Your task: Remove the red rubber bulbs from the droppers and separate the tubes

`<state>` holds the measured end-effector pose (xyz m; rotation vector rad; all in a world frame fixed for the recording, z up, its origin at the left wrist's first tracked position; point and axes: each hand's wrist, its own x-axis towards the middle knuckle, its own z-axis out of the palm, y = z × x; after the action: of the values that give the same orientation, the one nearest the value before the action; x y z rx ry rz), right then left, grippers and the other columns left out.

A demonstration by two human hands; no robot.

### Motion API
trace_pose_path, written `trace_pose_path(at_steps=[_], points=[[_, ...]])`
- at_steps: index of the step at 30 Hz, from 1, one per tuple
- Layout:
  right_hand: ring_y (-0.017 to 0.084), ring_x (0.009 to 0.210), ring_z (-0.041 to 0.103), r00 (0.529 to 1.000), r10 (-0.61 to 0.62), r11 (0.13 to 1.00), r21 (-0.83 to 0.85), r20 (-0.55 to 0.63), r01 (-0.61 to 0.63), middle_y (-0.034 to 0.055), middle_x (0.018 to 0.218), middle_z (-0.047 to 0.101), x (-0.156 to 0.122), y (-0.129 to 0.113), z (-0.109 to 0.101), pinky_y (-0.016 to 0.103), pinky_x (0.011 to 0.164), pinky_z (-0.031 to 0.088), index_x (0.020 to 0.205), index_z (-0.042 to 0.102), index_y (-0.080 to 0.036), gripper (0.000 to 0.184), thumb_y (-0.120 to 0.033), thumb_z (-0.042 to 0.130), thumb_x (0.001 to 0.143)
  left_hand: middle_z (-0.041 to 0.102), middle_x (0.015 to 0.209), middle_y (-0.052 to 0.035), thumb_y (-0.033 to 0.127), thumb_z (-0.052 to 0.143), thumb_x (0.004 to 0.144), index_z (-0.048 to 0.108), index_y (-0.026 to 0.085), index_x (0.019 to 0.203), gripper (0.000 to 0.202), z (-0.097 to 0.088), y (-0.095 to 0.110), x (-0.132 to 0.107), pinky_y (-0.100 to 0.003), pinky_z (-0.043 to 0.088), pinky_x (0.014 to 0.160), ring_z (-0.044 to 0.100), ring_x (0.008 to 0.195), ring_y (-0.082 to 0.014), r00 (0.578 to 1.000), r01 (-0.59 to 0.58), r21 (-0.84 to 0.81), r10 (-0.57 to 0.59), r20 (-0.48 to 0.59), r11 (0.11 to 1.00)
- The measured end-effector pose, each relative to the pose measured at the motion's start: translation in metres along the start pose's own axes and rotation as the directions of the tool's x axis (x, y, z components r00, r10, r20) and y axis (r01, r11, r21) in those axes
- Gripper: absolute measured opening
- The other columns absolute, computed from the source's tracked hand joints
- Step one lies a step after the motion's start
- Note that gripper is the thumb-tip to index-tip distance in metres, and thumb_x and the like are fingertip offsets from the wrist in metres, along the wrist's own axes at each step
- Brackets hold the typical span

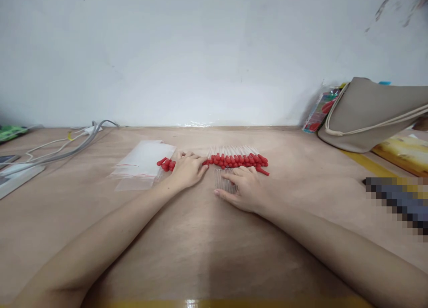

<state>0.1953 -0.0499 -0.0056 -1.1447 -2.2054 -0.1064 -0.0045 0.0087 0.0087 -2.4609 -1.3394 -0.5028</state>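
A row of clear glass droppers with red rubber bulbs point(239, 159) lies side by side on the wooden table point(200, 236). My right hand point(242, 187) rests palm down on the clear tubes of a few droppers point(222, 178), fingers stretched flat. My left hand point(187, 169) lies to the left of the row, fingers stretched toward its end, covering part of a small group of red-bulbed droppers point(166, 164). A stack of clear zip bags point(142, 165) lies just left of that group.
Grey and white cables point(67, 145) and a flat white device point(16, 176) sit at the left. A beige bag point(371, 114), a colourful packet point(319, 109) and a yellow box point(404, 152) stand at the right by the white wall.
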Motion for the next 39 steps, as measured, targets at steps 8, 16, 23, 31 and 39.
trace_pose_path(at_steps=[8,16,23,31,39], points=[[0.014,0.07,0.052,0.993,0.016,0.999,0.031,-0.12,-0.012,0.0019,0.073,0.062,-0.005,0.006,0.003,0.03,0.069,0.027,0.087,0.068,-0.02,0.027,-0.043,0.057,0.079,0.07,0.082,-0.0045,0.032,0.046,0.086,0.068,0.025,0.088,0.023,0.004,-0.004,0.003,-0.04,0.032,0.08,0.061,0.082,-0.0232,0.999,0.024,-0.15,-0.017,0.048,0.988],[0.012,0.066,0.051,0.987,0.013,0.999,0.034,-0.162,-0.008,0.0008,0.07,0.061,-0.006,0.005,0.002,0.03,0.068,0.026,0.083,0.067,-0.02,0.024,-0.041,0.058,0.078,0.07,0.075,-0.0022,0.04,0.047,0.084,0.068,0.022,0.083,0.028,0.0,-0.006,0.0,-0.038,0.038,0.081,0.062,0.068,-0.019,0.989,0.134,-0.231,-0.143,-0.023,0.964],[0.013,0.066,0.052,0.983,-0.005,1.0,0.019,-0.184,0.008,0.0006,0.068,0.06,-0.01,0.008,0.001,0.031,0.069,0.029,0.082,0.066,-0.02,0.019,-0.036,0.058,0.077,0.069,0.089,-0.0056,0.015,0.047,0.079,0.067,0.017,0.09,0.023,-0.002,-0.016,0.002,-0.033,0.047,0.077,0.062,0.086,-0.0215,0.967,0.152,-0.233,-0.193,-0.167,0.961],[0.025,0.103,0.05,0.925,-0.108,0.994,-0.063,-0.365,0.091,0.0148,0.114,0.051,-0.012,0.018,-0.008,0.039,0.082,0.04,0.12,0.051,-0.017,0.044,-0.033,0.056,0.079,0.067,0.093,-0.0035,0.023,0.048,0.086,0.06,0.019,0.096,0.016,-0.009,-0.007,-0.041,-0.03,0.051,0.079,0.063,0.087,-0.0165,0.91,0.011,-0.34,-0.151,-0.386,0.94],[0.018,0.092,0.055,0.928,-0.318,0.948,-0.055,-0.194,0.314,0.005,0.096,0.064,-0.012,0.014,-0.006,0.038,0.084,0.036,0.11,0.058,-0.023,0.032,-0.037,0.056,0.081,0.071,0.089,-0.001,0.019,0.057,0.082,0.057,0.019,0.087,0.006,-0.015,0.005,-0.072,-0.037,0.052,0.09,0.065,0.092,-0.0168,0.924,-0.287,-0.458,0.117,-0.364,0.841]])
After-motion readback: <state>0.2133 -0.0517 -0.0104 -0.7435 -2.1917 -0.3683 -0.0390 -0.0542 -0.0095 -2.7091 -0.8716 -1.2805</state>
